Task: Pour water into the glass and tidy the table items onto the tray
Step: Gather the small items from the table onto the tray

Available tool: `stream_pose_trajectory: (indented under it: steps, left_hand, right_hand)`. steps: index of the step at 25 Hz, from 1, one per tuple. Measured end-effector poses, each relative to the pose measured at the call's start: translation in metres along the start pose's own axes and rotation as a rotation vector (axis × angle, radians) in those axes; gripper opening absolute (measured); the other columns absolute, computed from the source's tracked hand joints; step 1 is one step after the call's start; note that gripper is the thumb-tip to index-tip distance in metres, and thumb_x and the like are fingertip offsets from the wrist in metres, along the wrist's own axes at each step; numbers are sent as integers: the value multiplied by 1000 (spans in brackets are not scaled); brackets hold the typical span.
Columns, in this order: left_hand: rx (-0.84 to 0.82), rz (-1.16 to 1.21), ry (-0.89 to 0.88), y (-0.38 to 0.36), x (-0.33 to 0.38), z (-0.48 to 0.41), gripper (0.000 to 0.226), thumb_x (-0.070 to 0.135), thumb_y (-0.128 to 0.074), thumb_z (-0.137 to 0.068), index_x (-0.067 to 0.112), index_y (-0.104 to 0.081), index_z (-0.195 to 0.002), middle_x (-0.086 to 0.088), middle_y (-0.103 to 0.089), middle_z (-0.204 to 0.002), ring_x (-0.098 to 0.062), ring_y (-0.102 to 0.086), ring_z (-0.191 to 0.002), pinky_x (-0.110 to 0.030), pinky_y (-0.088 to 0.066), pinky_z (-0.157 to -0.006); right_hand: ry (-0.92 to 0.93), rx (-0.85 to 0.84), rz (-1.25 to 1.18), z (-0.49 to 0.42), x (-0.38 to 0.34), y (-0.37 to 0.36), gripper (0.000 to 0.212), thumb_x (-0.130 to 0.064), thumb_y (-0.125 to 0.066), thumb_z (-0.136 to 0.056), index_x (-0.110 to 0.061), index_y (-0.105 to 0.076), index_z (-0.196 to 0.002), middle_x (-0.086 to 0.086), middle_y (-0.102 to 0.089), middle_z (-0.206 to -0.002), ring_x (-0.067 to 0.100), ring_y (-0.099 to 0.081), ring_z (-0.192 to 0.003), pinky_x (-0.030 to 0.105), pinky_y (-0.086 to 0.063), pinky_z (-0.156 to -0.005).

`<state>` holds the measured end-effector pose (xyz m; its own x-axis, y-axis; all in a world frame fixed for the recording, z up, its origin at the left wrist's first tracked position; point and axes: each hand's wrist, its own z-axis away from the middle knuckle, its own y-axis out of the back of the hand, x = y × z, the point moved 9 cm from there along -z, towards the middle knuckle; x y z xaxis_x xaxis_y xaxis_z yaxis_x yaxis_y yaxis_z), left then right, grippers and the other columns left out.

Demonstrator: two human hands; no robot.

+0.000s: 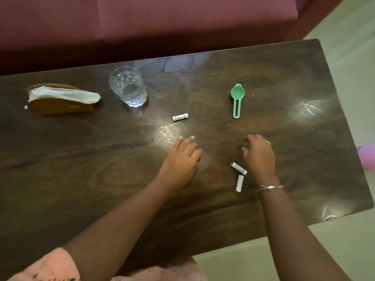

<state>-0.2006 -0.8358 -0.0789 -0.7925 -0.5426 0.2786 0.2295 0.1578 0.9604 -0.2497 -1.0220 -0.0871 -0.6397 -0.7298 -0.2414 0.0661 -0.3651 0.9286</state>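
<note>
Both hands are down on the dark wooden table (81, 159). The left hand (182, 157) lies flat with straight fingers. The right hand (258, 153) has loosely bent fingers with nothing in them, and a bracelet (271, 187) on the wrist. A slanted white cylinder (238, 168) touches the right hand's edge, and a lower white cylinder (239, 183) lies just below it. A third white cylinder (180, 117) sits near the glass (128, 88). The green scoop (237, 98) is off to the right, the napkin holder (60, 107) far left.
</note>
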Motion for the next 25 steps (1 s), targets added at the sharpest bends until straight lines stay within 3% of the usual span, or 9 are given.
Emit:
stream_pose_trajectory:
  steps: [3,5,7,9,11,13,22,25]
  left_hand:
    - [-114,25,-232,-29,55,-14,19,12,-62,-69,14,-65,-88,-4,-67,-90,-24,-64,-95,-40,-48,-95]
    - [-198,-10,-342,-45,86,-28,15,11,-52,-70,15,-63,-81,-3,-63,-82,-22,-62,-80,-34,-53,-81]
    - [-272,-64,-407,-60,106,-44,12,14,-55,-68,16,-62,-77,-2,-62,-79,-20,-60,-73,-30,-51,-66]
    - [-332,-102,-370,-69,113,-58,17,13,-61,-71,14,-62,-88,-5,-61,-91,-23,-59,-82,-32,-46,-68]
    - [-445,-131,-328,-84,114,-66,25,7,-49,-85,8,-54,-109,-11,-52,-114,-29,-50,-104,-37,-41,-79]
    - [-504,-147,-346,-88,118,-71,29,3,-40,-90,4,-47,-118,-14,-46,-123,-31,-42,-113,-38,-38,-82]
    - [-382,-5,-246,-54,58,-46,28,0,-35,-88,2,-53,-110,-13,-52,-115,-30,-47,-106,-39,-41,-84]
    - [-205,34,-233,-23,11,-17,35,6,-29,-74,8,-62,-84,-7,-62,-85,-24,-59,-77,-31,-51,-62]
  right_hand:
    - [-37,-208,182,-16,54,-10,29,-6,-65,-78,-6,-59,-107,18,-52,-110,38,-46,-108,41,-45,-79]
    - [11,-336,197,-20,68,-23,33,-7,-70,-73,-9,-58,-104,15,-51,-108,35,-45,-109,40,-45,-79]
    - [52,-405,183,-23,75,-34,35,-8,-74,-68,-11,-59,-100,13,-52,-105,33,-45,-108,39,-44,-81]
    - [80,-375,150,-26,78,-36,29,-9,-73,-69,-11,-59,-95,12,-53,-100,32,-47,-105,39,-45,-80]
    - [100,-319,131,-28,78,-35,21,-10,-70,-73,-10,-60,-91,12,-54,-97,32,-48,-101,39,-46,-77]
    - [101,-296,114,-29,76,-33,15,-11,-68,-76,-10,-60,-88,11,-55,-96,31,-48,-99,37,-43,-75]
    - [222,-215,91,-25,12,-18,16,-15,-66,-79,-11,-58,-92,8,-58,-95,29,-51,-95,35,-41,-69]
    - [299,-208,74,-17,-38,-24,15,-16,-66,-80,-11,-57,-92,8,-58,-96,30,-51,-94,33,-38,-67]
